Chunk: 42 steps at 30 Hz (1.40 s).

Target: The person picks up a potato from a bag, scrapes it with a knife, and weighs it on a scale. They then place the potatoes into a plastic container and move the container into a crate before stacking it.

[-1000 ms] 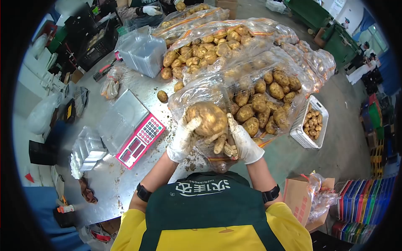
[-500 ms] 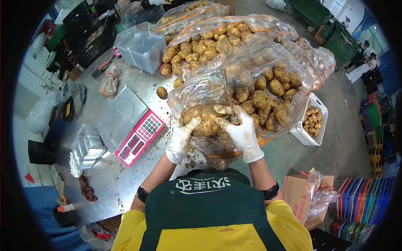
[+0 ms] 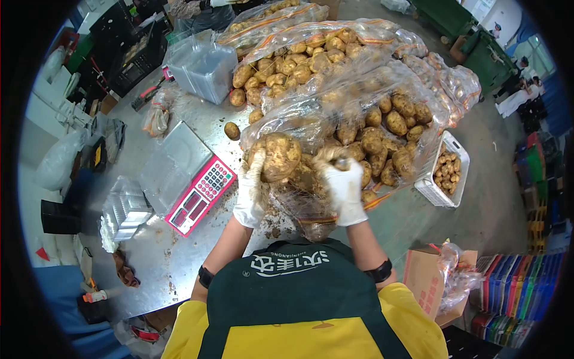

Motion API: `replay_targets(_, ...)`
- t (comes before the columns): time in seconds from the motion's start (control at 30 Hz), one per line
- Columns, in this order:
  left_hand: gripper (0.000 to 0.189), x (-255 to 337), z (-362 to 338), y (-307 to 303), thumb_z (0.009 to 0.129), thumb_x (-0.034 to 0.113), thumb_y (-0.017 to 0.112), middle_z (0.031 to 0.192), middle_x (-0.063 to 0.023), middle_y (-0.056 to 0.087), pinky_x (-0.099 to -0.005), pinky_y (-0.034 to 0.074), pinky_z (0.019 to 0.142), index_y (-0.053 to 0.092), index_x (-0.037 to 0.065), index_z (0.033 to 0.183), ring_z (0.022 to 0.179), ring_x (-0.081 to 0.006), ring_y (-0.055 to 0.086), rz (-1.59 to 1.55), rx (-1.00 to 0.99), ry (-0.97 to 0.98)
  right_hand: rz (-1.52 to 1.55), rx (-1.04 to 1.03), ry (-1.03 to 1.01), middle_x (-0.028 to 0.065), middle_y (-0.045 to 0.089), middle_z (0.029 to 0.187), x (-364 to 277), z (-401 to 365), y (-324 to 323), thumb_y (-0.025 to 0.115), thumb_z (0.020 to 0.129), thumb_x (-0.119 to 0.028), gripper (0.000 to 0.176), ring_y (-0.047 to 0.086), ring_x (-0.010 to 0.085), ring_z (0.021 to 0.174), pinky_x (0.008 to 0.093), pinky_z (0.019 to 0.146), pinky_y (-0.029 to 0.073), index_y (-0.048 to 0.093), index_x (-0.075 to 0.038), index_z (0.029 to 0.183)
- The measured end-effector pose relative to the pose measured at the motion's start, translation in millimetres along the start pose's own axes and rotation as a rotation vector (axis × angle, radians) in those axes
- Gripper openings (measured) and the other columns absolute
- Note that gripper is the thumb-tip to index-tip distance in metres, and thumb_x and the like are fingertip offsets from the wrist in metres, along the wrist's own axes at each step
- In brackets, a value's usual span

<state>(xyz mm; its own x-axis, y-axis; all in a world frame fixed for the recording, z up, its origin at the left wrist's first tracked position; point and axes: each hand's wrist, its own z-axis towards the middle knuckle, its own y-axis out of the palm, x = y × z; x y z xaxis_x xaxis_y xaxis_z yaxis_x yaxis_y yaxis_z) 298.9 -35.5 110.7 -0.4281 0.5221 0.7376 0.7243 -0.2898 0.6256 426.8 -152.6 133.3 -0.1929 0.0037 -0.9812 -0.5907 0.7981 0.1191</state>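
Observation:
My left hand, in a soiled white glove, is wrapped round a large dirt-covered potato and holds it up over the open plastic bag. My right hand, gloved too and smeared by motion, is closed on a slim tool. Only the tool's rounded end shows clearly, so I cannot make out its kind. Between and below the hands lies the crumpled clear bag, soiled inside. Loose potatoes fill its opening just beyond my right hand.
A pink-and-white scale stands left, near stacked clear trays and a clear tub stack. More bagged potatoes lie behind. A white crate of small potatoes and a cardboard box are at right.
The potato has been turned and lifted slightly up and left in my left hand. My right hand has moved off the potato, a little to the right, with the tool.

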Motion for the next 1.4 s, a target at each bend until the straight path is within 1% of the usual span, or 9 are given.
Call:
replay_targets(0.17, 0.044, 0, 0, 2, 0.099, 0.033, 0.045, 0.126, -0.0173, 0.054, -0.0429, 0.054, 0.090, 0.043, 0.003, 0.132, 0.107, -0.0276, 0.061, -0.210, 0.024, -0.146, 0.030, -0.248, 0.063, 0.0131, 0.052, 0.129, -7, 2, -3, 0.072, 0.080, -0.002, 0.064, 0.061, 0.0184, 0.097, 0.0274, 0.079, 0.056, 0.041, 0.001, 0.136)
replay_targets(0.23, 0.046, -9, 3, -6, 0.096, 0.029, 0.052, 0.125, -0.0144, 0.055, -0.0397, 0.054, 0.089, 0.043, 0.003, 0.132, 0.109, -0.0257, 0.059, -0.213, -0.035, -0.178, -0.006, -0.341, 0.017, 0.0112, 0.051, 0.132, 6, -1, 8, 0.077, 0.076, -0.004, 0.077, 0.059, 0.0178, 0.105, 0.0277, 0.092, 0.050, 0.036, 0.000, 0.141)
replay_targets(0.4, 0.050, 2, -17, 6, 0.082, 0.006, 0.072, 0.120, -0.0101, 0.058, -0.0303, 0.052, 0.089, 0.049, 0.000, 0.127, 0.108, -0.0179, 0.057, 0.312, -0.158, 0.013, 0.063, -0.353, -0.060, 0.0084, 0.062, 0.116, 10, 2, 3, 0.080, 0.070, -0.004, 0.067, 0.058, 0.0149, 0.104, 0.0285, 0.091, 0.048, 0.048, 0.003, 0.128)
replay_targets(0.53, 0.053, 7, -11, 10, 0.078, 0.008, 0.076, 0.117, -0.0092, 0.060, -0.0283, 0.052, 0.085, 0.052, 0.000, 0.124, 0.100, -0.0152, 0.060, 0.554, -0.298, 0.191, -0.183, -0.299, -0.197, 0.0091, 0.062, 0.116, 12, -4, 6, 0.084, 0.064, -0.007, 0.067, 0.058, 0.0152, 0.104, 0.0298, 0.093, 0.047, 0.053, 0.002, 0.123)
replay_targets(0.67, 0.037, -4, -7, 10, 0.085, 0.012, 0.069, 0.105, -0.0072, 0.064, -0.0267, 0.053, 0.079, 0.056, -0.001, 0.118, 0.093, -0.0138, 0.061, 0.557, -0.104, 0.283, -0.156, -0.314, -0.224, 0.0100, 0.061, 0.118, 2, -13, 10, 0.085, 0.063, -0.009, 0.071, 0.058, 0.0158, 0.106, 0.0298, 0.094, 0.046, 0.051, 0.003, 0.125)
replay_targets(0.77, 0.035, 2, -5, 19, 0.091, 0.019, 0.062, 0.104, -0.0075, 0.064, -0.0280, 0.054, 0.074, 0.056, -0.001, 0.118, 0.089, -0.0156, 0.063, 0.203, 0.198, 0.057, -0.235, -0.297, -0.238, 0.0115, 0.060, 0.120, -1, -18, 12, 0.086, 0.062, -0.011, 0.076, 0.057, 0.0167, 0.109, 0.0304, 0.096, 0.045, 0.049, 0.003, 0.127)
replay_targets(0.93, 0.026, 0, 7, -10, 0.097, 0.017, 0.045, 0.110, -0.0128, 0.063, -0.0383, 0.057, 0.081, 0.054, 0.003, 0.117, 0.094, -0.0233, 0.065, -0.181, 0.037, -0.306, -0.100, -0.343, -0.198, 0.0097, 0.060, 0.120, 5, -12, 9, 0.081, 0.069, -0.007, 0.066, 0.057, 0.0162, 0.107, 0.0298, 0.095, 0.046, 0.050, 0.004, 0.127)
replay_targets(1.3, 0.039, -13, -16, 3, 0.097, 0.033, 0.051, 0.120, -0.0118, 0.059, -0.0418, 0.054, 0.087, 0.051, 0.006, 0.125, 0.104, -0.0223, 0.061, -0.179, -0.033, -0.372, -0.191, -0.020, -0.064, 0.0051, 0.067, 0.086, 23, 14, -4, 0.066, 0.089, -0.027, 0.033, 0.059, 0.0087, 0.077, 0.0249, 0.069, 0.049, 0.067, 0.003, 0.102)
replay_targets(1.4, 0.042, -14, -16, 2, 0.097, 0.035, 0.050, 0.124, -0.0127, 0.056, -0.0430, 0.054, 0.088, 0.050, 0.005, 0.127, 0.107, -0.0244, 0.060, -0.277, -0.002, -0.484, -0.050, 0.012, 0.195, 0.0038, 0.066, 0.080, 21, 15, -11, 0.066, 0.090, -0.028, 0.030, 0.056, 0.0069, 0.067, 0.0235, 0.058, 0.046, 0.068, 0.001, 0.098)
